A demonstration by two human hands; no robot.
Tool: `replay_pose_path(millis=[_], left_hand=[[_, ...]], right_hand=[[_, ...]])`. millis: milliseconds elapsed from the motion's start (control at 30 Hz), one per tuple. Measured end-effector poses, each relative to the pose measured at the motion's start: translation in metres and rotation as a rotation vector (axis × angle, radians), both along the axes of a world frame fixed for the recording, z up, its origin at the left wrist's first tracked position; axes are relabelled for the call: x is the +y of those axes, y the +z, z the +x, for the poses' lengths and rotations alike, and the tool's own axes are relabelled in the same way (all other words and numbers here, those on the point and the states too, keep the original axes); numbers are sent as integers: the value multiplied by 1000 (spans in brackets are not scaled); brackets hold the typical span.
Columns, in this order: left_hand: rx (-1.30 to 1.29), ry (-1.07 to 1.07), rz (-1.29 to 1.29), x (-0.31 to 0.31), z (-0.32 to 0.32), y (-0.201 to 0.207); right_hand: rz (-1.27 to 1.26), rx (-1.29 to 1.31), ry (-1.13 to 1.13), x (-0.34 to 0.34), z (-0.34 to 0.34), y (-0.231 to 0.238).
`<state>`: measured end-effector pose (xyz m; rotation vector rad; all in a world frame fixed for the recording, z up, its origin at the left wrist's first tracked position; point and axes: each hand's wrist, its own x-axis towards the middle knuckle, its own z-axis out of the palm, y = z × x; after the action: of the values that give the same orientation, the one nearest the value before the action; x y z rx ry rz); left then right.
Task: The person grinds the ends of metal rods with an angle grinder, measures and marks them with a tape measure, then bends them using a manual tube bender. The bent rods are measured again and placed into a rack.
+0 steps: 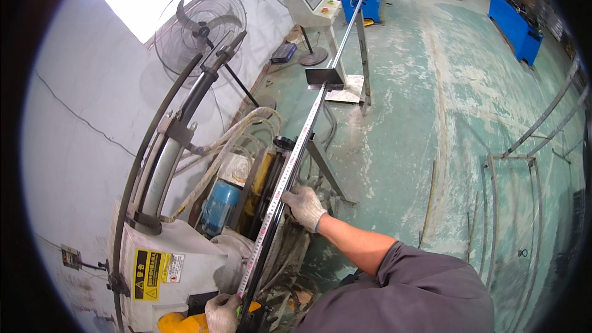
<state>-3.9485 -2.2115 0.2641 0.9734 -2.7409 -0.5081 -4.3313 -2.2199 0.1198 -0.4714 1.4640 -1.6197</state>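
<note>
Right hand (304,207): gloved, fingers pressed on the tape measure (290,169) along the metal bar (271,225).
Left hand (222,312): gloved, closed around the tape's near end.
Beyond: bending machine (166,253), fan (198,28) further left.

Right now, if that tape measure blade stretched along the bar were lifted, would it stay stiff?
Probably not: the tape measure blade looks thin and lies supported on the dark bar. Pinned by the right hand and left hand, it would likely sag or buckle unsupported. It seems light.
</note>
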Motion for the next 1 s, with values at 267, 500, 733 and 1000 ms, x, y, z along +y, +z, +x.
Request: replay_pose_path(millis=[267, 500, 733, 1000], left_hand=[[-62, 700, 136, 53, 37, 7], [-27, 868, 138, 128, 71, 10], [4, 921, 190, 160, 86, -9], [47, 1005, 263, 194, 135, -15]], right_hand=[[-30, 139, 7, 12, 12, -23], [-154, -113, 48, 32, 21, -27], [-157, -357, 106, 51, 30, -28], [-257, -326, 173, 52, 16, -54]])
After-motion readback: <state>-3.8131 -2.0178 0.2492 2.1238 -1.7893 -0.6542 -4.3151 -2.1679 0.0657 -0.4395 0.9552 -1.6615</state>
